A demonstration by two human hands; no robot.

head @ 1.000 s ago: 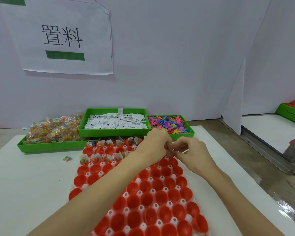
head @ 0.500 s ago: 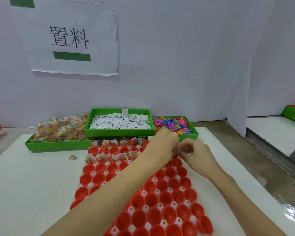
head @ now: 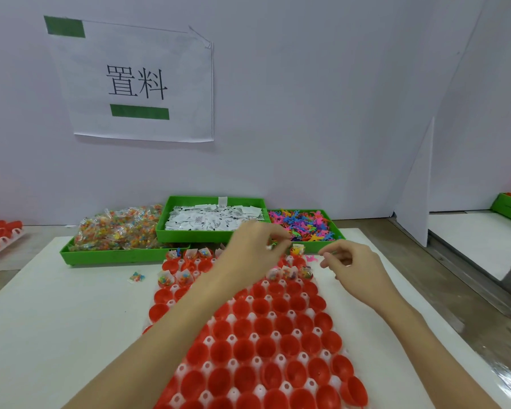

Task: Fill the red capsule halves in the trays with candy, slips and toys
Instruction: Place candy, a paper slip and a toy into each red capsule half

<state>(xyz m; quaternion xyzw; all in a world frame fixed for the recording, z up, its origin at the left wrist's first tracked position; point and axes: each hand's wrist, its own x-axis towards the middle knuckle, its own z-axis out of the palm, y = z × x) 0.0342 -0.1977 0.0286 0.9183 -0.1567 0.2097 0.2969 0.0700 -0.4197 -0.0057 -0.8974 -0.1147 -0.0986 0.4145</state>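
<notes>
a person leans over a white tray of red capsule halves on the table, both hands working at its far rows. the left hand hovers with fingers curled, pinching small coloured bits that look like toys; the right hand sits just beside it, fingertips pinched together, though what they hold, if anything, is too small to tell. the far two rows already carry candy and slips; the near rows stand bare. the step in hand appears to be adding toys to the part-filled halves, and the next move calls for dropping one piece into each cup without tipping the packets. behind the tray sit green bins of candy, slips and toys. a paper sign on the wall reads "置料".
</notes>
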